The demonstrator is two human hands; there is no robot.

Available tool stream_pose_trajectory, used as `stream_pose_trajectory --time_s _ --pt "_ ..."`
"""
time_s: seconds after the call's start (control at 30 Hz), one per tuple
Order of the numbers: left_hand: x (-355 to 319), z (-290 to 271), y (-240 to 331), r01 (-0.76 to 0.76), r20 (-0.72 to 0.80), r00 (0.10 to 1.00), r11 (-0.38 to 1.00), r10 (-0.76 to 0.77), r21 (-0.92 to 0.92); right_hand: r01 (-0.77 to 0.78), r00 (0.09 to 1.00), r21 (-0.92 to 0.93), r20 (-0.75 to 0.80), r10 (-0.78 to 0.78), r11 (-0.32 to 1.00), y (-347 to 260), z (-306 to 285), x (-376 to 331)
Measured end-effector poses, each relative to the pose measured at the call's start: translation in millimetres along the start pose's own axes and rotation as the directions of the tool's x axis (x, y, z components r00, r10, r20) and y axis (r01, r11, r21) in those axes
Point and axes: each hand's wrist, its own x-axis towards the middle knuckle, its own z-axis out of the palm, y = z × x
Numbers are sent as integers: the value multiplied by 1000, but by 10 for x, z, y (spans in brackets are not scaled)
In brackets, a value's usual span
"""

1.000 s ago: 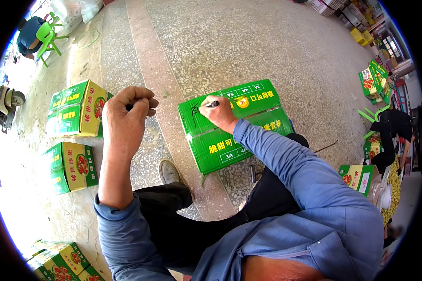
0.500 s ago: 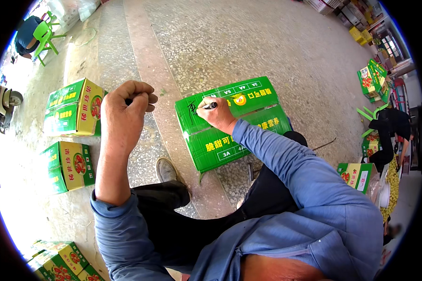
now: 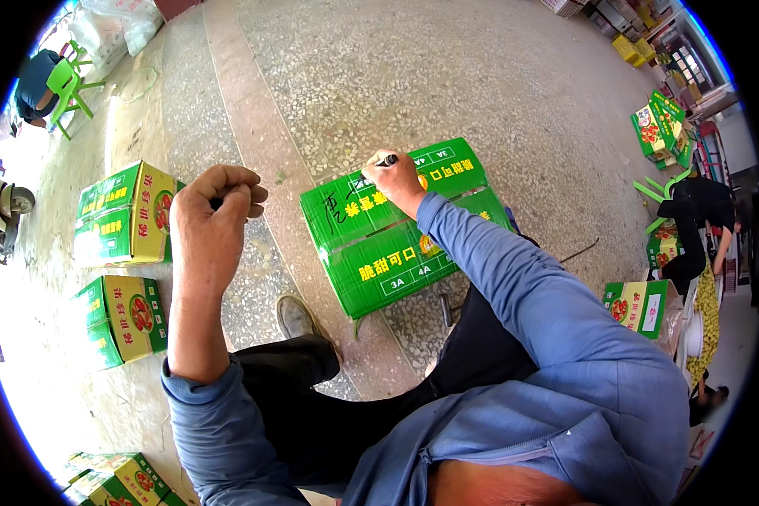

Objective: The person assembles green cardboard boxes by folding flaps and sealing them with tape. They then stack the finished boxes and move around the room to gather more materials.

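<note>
In the head view, the right hand [image 3: 401,185], gripping a black marker [image 3: 387,160], has shifted rightward across the green box [image 3: 396,232] on the floor [image 3: 413,84]. The written mark [image 3: 333,211] at the box's left end now looks fuller, and a short stroke [image 3: 356,186] beside it suggests a second mark is begun. The left hand [image 3: 212,215] curls round a small dark thing [image 3: 217,204], left of the box.

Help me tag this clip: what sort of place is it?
Likely a produce-packing area: several green cartons, a heap of yellow-green fruit-like pieces, and a marker in the right hand.
</note>
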Motion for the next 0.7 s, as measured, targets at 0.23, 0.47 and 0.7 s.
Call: stream_pose_trajectory --time_s 0.23,0.47,0.7 --pt "17 9 5 -4 6 1000 1000 4 -3 37 900 -257 428 79 966 -128 -161 -38" --pt "-14 98 8 -8 55 998 1000 8 7 245 931 -29 286 -227 969 -188 -17 -210" --pt "-8 119 29 -10 65 998 1000 10 2 243 953 4 184 -240 970 -181 -84 -322"
